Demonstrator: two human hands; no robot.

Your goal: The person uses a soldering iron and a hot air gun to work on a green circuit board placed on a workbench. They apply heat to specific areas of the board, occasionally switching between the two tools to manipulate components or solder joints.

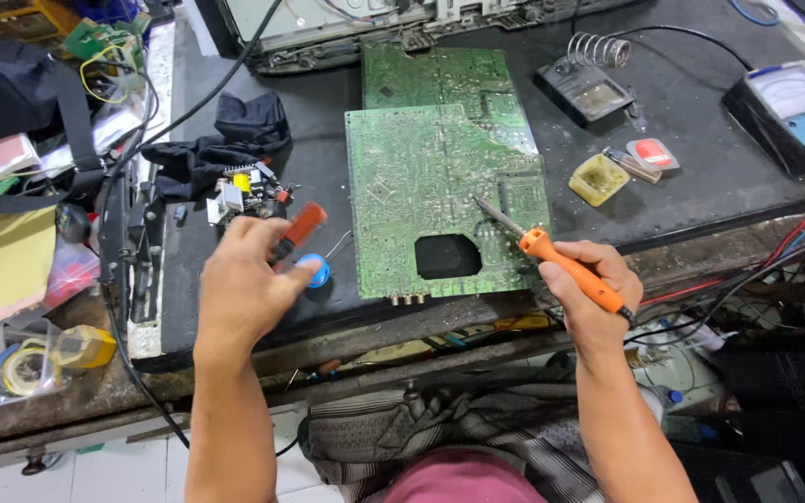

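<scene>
My right hand (pixel 591 287) grips an orange-handled soldering iron (pixel 561 263); its metal tip rests on the right part of a large green circuit board (pixel 430 200) lying solder-side up on the black bench mat (pixel 328 168). My left hand (pixel 246 279) is over the mat left of the board, fingers closed around a blue spool (pixel 317 271), with a thin wire running toward the board. A red-handled tool (pixel 302 229) lies just behind that hand. A second green board (pixel 435 76) sits behind the first one.
A soldering iron stand (pixel 591 84) with a coil and a multimeter (pixel 794 107) with red lead are at the back right. A yellow flux tin (pixel 598 177), a small component board (pixel 239 194), black cloth (pixel 225 140) and tape rolls (pixel 34 363) are around.
</scene>
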